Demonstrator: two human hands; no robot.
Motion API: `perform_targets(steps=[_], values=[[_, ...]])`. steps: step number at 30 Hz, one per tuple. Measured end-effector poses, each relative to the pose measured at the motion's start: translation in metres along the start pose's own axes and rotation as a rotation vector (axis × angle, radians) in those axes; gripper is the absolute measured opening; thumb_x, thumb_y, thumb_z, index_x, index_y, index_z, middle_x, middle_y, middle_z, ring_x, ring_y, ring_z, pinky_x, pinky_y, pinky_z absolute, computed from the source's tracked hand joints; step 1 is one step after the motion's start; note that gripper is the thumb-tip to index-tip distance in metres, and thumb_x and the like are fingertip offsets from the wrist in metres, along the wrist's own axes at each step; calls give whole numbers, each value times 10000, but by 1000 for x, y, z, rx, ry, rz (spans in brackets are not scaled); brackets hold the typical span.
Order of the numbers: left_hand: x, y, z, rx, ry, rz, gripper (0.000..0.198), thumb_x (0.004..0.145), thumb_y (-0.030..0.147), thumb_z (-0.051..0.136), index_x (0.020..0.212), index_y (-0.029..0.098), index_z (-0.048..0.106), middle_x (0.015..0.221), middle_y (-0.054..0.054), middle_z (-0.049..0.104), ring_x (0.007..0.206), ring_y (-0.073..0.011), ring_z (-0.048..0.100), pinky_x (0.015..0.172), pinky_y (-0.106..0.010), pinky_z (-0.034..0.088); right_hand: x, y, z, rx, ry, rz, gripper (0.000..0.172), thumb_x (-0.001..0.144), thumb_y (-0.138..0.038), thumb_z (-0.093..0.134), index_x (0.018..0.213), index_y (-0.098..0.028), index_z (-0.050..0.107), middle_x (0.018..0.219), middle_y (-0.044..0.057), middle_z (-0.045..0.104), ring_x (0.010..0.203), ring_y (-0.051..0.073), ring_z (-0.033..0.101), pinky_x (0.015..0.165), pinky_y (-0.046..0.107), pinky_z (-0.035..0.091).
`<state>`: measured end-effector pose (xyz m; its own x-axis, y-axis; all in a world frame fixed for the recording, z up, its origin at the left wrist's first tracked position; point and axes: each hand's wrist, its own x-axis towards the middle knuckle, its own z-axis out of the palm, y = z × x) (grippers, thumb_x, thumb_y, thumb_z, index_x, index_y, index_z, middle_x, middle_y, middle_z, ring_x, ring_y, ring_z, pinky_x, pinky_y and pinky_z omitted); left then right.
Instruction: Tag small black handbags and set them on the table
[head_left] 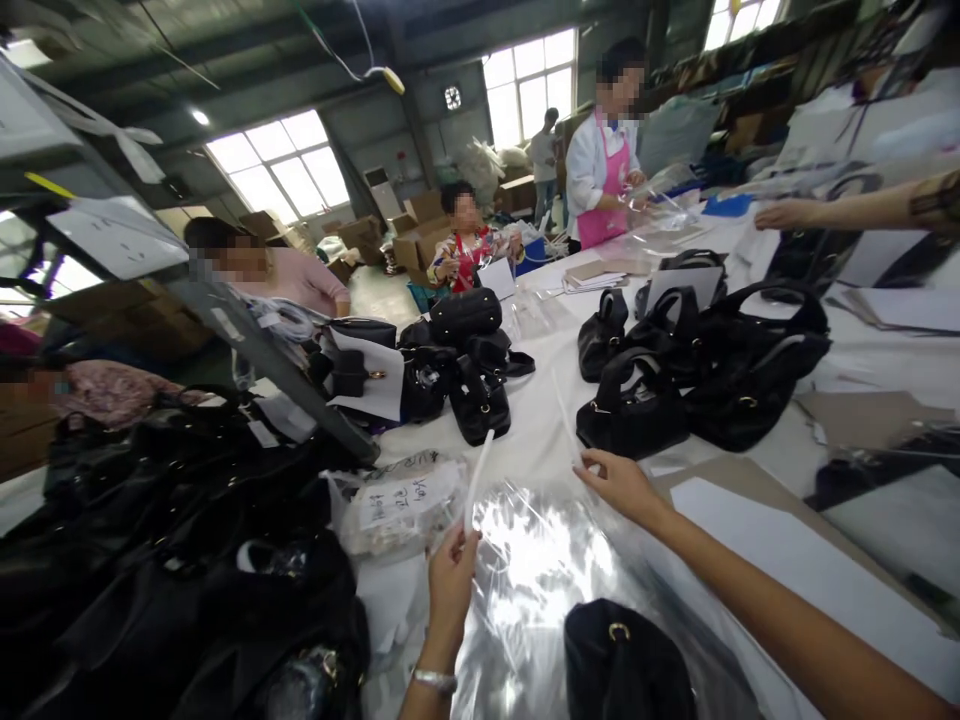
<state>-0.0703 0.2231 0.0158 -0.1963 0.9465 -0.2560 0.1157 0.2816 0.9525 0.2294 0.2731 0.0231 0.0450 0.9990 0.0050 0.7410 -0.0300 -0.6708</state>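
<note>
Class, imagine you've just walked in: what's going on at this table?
The person's left hand holds a narrow white strip; the right hand holds a second, fainter white strip. Shiny clear plastic sheeting lies below them, with a black handbag with a gold ring nearest the camera. More black handbags sit beyond. A co-worker in a pink apron stands farther along.

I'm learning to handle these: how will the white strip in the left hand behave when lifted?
The white strip probably flexes yet holds shape: it stands up from the left hand, slightly curved. Likely light, being slim.
</note>
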Motion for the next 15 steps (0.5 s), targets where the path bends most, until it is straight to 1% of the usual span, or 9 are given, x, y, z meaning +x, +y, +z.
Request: perform_targets(steps=[2,4,6,7,8,10,11,13,15], values=[[-24,-2,3,-78,-35,-44,526,701,545,690,1021,128,662,722,-4,597,513,-67,401,459,-176,278,-39,-15,-8,232,-59,28,397,845,-544,519,970,-193,656,833,31,700,661,172,629,599,263,459],[-51,4,5,-129,-67,-55,481,756,557,634,950,117,661,652,20,540,467,-43,307,439,-169,209,-73,-28,-10,352,-137,64,424,836,-549,519,994,-182,661,828,40,704,621,173,624,551,266,461],[-81,15,4,-141,-91,-33,476,808,560,571,930,109,661,648,16,540,458,-37,273,436,-171,191,-101,-42,-13,339,-122,33,432,829,-508,535,1082,-177,649,886,58,711,617,172,622,587,286,478],[-96,20,1,-130,-97,-17,484,824,561,548,948,107,663,661,8,556,458,-38,278,437,-173,202,-113,-49,-16,299,-69,4,437,824,-486,547,1125,-181,637,938,66,711,629,170,621,629,300,485],[-110,25,-3,-106,-102,-1,496,833,561,535,985,107,663,681,-2,577,460,-40,293,440,-176,221,-124,-56,-20,253,-8,-20,429,824,-470,552,1139,-190,634,977,69,707,649,169,621,668,309,485],[-136,29,-15,-27,-99,19,538,836,558,529,1117,112,636,715,-18,615,463,-52,338,447,-185,265,-148,-67,-30,193,55,-27,357,848,-470,522,1040,-209,670,953,53,711,670,164,617,692,303,475],[-149,28,-23,24,-97,16,570,834,555,531,1190,116,604,724,-23,630,462,-60,355,448,-192,281,-161,-70,-34,192,36,-6,347,868,-484,488,947,-211,686,883,40,713,646,158,611,668,292,470],[-174,23,-39,134,-102,-1,620,832,543,533,1284,120,546,725,-29,653,463,-79,390,455,-207,305,-191,-73,-38,239,-66,66,417,898,-517,418,797,-209,680,731,17,692,555,141,587,590,272,460],[-198,16,-54,252,-124,2,593,835,521,533,1278,128,564,696,-30,665,498,-106,456,495,-221,347,-223,-70,-34,306,-144,135,440,898,-536,405,787,-203,671,701,12,681,487,129,562,536,267,456]])
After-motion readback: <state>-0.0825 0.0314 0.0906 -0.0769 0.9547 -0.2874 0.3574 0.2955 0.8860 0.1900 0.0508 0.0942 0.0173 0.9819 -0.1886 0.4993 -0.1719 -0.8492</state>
